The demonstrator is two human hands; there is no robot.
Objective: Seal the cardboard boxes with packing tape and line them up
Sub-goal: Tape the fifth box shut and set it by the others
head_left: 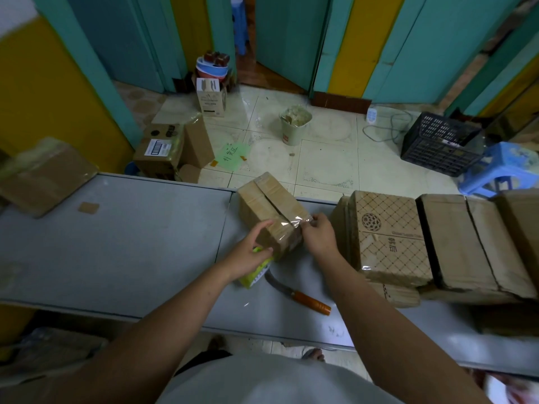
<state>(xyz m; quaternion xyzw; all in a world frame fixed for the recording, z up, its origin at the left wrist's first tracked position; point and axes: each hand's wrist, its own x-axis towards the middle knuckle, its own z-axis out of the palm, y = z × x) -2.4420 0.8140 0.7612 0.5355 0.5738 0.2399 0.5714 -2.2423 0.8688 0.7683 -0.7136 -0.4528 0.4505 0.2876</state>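
Head view: a grey tabletop [116,243] spans the scene. On its right stand sealed boxes side by side; the patterned box [390,240] carries a round emblem and two Chinese characters, with smaller print too blurred to read. Left of it, apart, lies the small cardboard box [271,205], its near end between both hands. The left hand [250,252] curls around a green-yellow tape roll [253,275], thumb on the box. The right hand [318,234] pinches the clear tape strip [294,223] at the box's near corner. An orange-handled knife [303,298] lies near the roll. A floor box bears a barcode label [157,147].
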